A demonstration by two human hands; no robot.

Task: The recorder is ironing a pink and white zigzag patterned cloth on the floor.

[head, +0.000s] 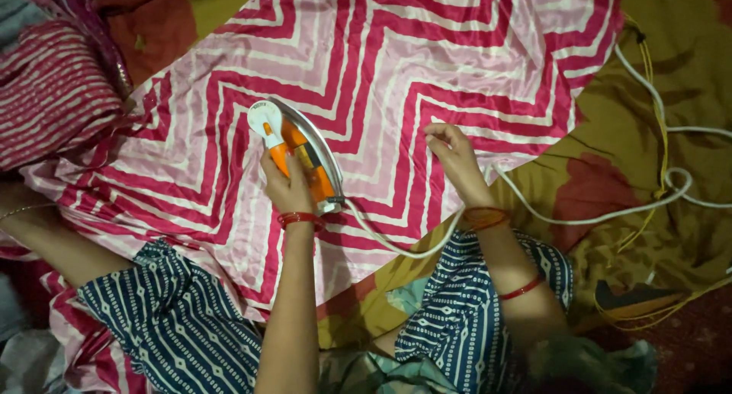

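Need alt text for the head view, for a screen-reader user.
Seen from above, a person's left hand grips an orange-and-white clothes iron tilted up on a pink zigzag-striped cloth, while the right hand rests on the cloth beside it. The iron's white cord trails right over an olive floral sheet.

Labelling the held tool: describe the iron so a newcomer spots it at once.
Start at the pink zigzag cloth spread across the middle. Near its lower left part, the left hand grips the iron, tilted on edge. It is the only hard thing there: orange-and-white handle, shiny metal plate, and a white cord trailing right.
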